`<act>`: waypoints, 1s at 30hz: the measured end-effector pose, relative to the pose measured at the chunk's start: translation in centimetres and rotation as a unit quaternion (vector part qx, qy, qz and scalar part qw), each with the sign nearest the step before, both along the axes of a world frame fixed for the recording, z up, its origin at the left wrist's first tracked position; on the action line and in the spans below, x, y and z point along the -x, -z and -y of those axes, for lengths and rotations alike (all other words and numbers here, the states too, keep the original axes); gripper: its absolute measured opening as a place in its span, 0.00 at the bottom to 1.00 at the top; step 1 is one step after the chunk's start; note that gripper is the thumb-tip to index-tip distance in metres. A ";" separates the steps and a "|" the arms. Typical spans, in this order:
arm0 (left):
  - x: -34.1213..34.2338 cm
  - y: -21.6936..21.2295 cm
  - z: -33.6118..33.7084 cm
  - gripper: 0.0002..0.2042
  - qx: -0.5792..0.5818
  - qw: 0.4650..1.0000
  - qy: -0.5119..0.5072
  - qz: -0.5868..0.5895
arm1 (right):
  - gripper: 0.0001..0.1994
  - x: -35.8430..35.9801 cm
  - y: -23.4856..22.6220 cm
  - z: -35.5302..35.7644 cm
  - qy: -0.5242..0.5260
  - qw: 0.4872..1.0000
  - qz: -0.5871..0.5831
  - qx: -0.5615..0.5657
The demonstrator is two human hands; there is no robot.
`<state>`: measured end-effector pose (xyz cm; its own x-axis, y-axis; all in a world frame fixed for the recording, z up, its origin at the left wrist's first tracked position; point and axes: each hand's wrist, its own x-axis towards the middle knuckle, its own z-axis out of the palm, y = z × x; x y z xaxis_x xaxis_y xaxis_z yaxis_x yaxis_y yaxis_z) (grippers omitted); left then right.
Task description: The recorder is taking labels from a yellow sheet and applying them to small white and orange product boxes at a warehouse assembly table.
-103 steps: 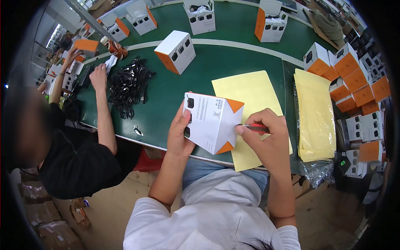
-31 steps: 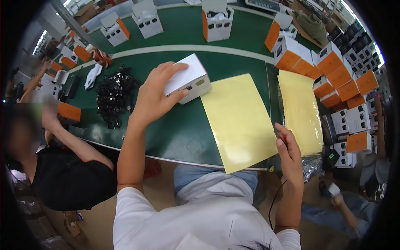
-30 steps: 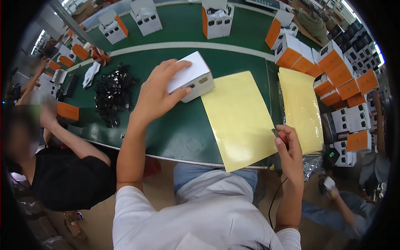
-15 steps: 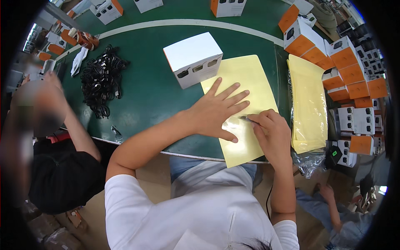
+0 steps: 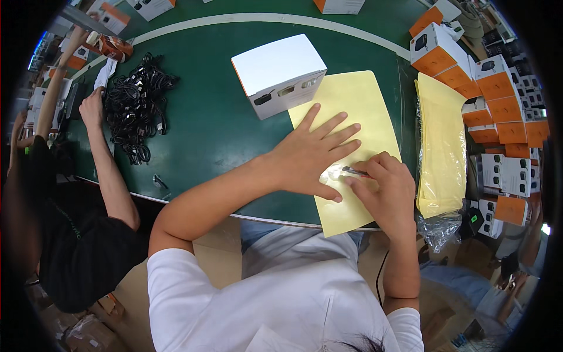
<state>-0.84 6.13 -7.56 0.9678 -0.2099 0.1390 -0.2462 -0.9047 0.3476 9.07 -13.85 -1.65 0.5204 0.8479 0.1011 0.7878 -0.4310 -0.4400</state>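
Observation:
My left hand point(image 5: 314, 155) lies flat with spread fingers on a yellow sheet point(image 5: 366, 111) at the table's front edge. The thumb points toward my other hand. My right hand point(image 5: 390, 185) pinches a slim tool with a metal tip point(image 5: 353, 171), perhaps a small knife; its exact kind does not show. The tip is over the sheet, beside a shiny, light-reflecting patch point(image 5: 334, 172) between my hands. A white box point(image 5: 281, 67) with pictures of small devices on its side stands just behind my left hand, by the sheet's far left corner.
A stack of yellow sheets in clear plastic point(image 5: 440, 146) lies to the right. Beyond it are stacked orange and white boxes point(image 5: 504, 105). A heap of black cables point(image 5: 138, 108) is on the left, where a co-worker's hand point(image 5: 92, 108) reaches onto the green table point(image 5: 205, 129).
My hands stay over the yellow sheet, the right one still pinching the tool. The co-worker on the left has moved a hand to the white packet beside the cables. The view has shifted slightly.

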 end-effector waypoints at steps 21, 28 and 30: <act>0.8 -1.8 0.3 0.55 0.046 0.996 0.007 0.081 | 0.06 0.2 0.6 0.9 0.059 0.996 0.001 -0.073; 0.7 0.0 0.3 0.57 -0.016 0.999 -0.029 0.017 | 0.05 -0.1 1.2 0.4 0.030 0.999 0.008 -0.028; 0.7 0.0 0.2 0.57 -0.015 0.999 -0.031 0.013 | 0.05 -0.1 1.0 0.2 0.027 0.999 0.000 -0.021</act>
